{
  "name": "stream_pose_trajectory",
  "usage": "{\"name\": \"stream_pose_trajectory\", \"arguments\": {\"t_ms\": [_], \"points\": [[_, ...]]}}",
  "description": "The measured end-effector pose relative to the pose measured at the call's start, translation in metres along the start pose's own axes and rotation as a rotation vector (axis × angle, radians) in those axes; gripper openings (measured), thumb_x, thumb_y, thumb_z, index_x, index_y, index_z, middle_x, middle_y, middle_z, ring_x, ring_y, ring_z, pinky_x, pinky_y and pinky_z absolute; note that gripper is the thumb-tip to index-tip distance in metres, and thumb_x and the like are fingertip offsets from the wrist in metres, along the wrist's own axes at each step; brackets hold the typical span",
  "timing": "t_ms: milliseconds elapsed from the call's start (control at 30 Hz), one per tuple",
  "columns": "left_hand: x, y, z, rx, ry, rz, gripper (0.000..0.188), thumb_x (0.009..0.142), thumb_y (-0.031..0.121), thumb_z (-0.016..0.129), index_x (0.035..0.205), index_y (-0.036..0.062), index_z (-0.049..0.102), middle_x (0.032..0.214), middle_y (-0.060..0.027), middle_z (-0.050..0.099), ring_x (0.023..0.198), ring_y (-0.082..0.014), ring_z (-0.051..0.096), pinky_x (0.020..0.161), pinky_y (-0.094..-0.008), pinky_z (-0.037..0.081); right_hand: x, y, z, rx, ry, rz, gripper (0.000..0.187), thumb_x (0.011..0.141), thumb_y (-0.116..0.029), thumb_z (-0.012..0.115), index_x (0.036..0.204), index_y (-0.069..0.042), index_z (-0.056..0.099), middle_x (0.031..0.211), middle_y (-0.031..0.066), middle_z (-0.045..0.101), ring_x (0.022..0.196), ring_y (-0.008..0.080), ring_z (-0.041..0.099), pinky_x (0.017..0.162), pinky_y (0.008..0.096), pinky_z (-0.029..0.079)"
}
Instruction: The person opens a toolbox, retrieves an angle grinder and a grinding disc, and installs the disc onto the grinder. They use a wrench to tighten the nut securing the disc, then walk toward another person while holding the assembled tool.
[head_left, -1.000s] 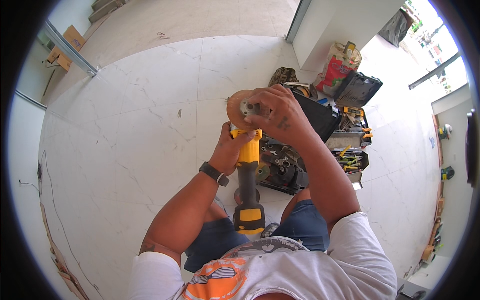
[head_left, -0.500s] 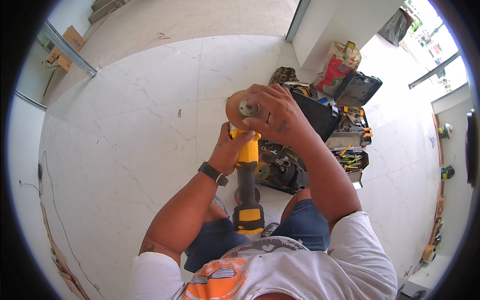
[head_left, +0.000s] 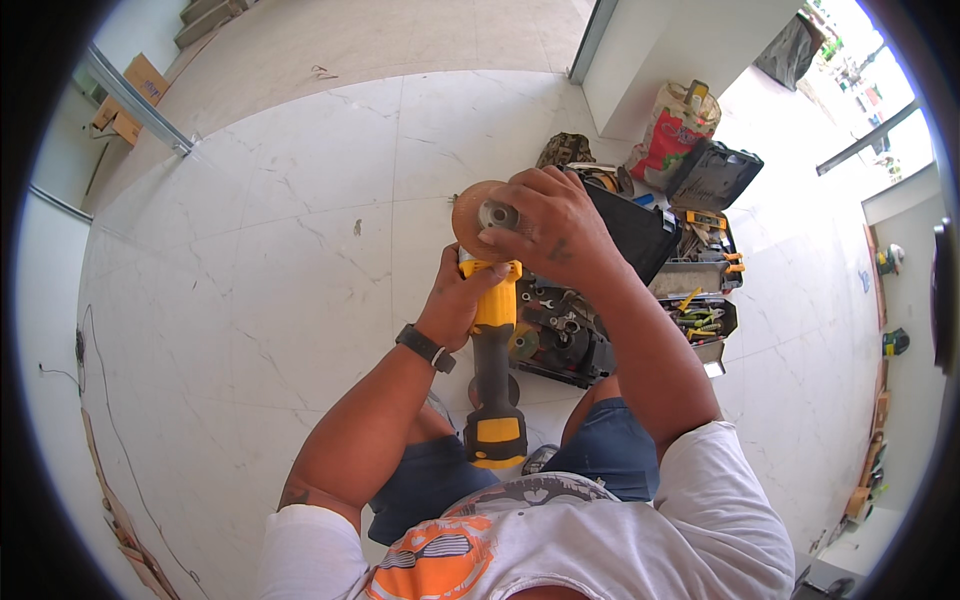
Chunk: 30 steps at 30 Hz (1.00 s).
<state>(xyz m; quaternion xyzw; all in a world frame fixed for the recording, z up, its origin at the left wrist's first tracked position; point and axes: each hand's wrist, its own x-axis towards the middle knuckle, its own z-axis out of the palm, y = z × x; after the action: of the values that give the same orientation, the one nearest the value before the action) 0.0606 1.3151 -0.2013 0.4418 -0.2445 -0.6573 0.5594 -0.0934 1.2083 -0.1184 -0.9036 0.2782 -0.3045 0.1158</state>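
Yellow-and-black plastic angle grinder (head_left: 492, 370), long-bodied, upright before us. Our left hand (head_left: 462, 300) clenches its neck. Round, gritty tan disc (head_left: 478, 214) tops it; our right hand (head_left: 550, 232) wraps fingers (head_left: 512, 196) over the disc's hub. Polished marble-look floor tiles (head_left: 280, 260) below.

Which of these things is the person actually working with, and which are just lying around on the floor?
In use:
- yellow angle grinder, gripped by the left hand
- its round disc, under the right hand

Lying about:
- open black toolbox
- tool tray
- red and white bag
- black case
- cardboard box
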Motion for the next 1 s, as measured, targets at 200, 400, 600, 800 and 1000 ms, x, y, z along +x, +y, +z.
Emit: {"name": "stream_pose_trajectory", "arguments": {"t_ms": [200,400,600,800,1000], "points": [[0.001,-0.001,0.000,0.034,0.009,-0.010,0.073,0.092,0.022,0.078,0.144,0.0010,0.031,0.122,-0.0170,0.060,0.102,-0.0236,0.070,0.080,-0.0386,0.064,0.000,-0.002,0.002,-0.125,-0.041,0.100,0.052,0.078,-0.049,0.083,0.110,-0.008,0.075,0.100,0.0058,0.069,0.096,0.0256,0.063,0.092,0.0405,0.048],[0.000,0.000,0.001,0.034,-0.009,0.005,0.071,0.092,0.022,0.078,0.141,0.0012,0.032,0.122,-0.0173,0.060,0.101,-0.0236,0.070,0.080,-0.0383,0.064,-0.001,-0.005,-0.012,-0.042,0.004,0.035,0.054,0.078,-0.039,0.082,0.121,-0.009,0.072,0.112,0.0090,0.067,0.106,0.0282,0.063,0.098,0.0422,0.048],[0.001,0.000,0.001,0.026,-0.002,0.018,0.070,0.092,0.023,0.078,0.140,0.0014,0.032,0.120,-0.0165,0.060,0.100,-0.0229,0.070,0.080,-0.0374,0.064,0.003,0.002,-0.023,0.037,-0.194,0.003,0.051,0.081,-0.022,0.074,0.131,-0.012,0.068,0.116,0.0102,0.066,0.110,0.0284,0.063,0.102,0.0435,0.047],[-0.001,0.002,0.000,0.027,-0.005,-0.003,0.069,0.092,0.023,0.078,0.140,0.0019,0.033,0.122,-0.0163,0.060,0.102,-0.0228,0.069,0.081,-0.0377,0.063,0.003,0.003,-0.018,0.021,-0.177,0.021,0.045,0.081,-0.028,0.077,0.122,-0.010,0.071,0.109,0.0082,0.067,0.105,0.0273,0.063,0.098,0.0423,0.046],[0.000,0.002,0.001,0.020,-0.006,-0.010,0.070,0.092,0.023,0.078,0.142,0.0022,0.032,0.123,-0.0167,0.060,0.103,-0.0234,0.070,0.082,-0.0382,0.063,0.004,-0.005,-0.012,-0.153,-0.163,0.168,0.053,0.078,-0.048,0.082,0.110,-0.006,0.074,0.104,0.0074,0.066,0.100,0.0283,0.062,0.094,0.0431,0.048]]}}
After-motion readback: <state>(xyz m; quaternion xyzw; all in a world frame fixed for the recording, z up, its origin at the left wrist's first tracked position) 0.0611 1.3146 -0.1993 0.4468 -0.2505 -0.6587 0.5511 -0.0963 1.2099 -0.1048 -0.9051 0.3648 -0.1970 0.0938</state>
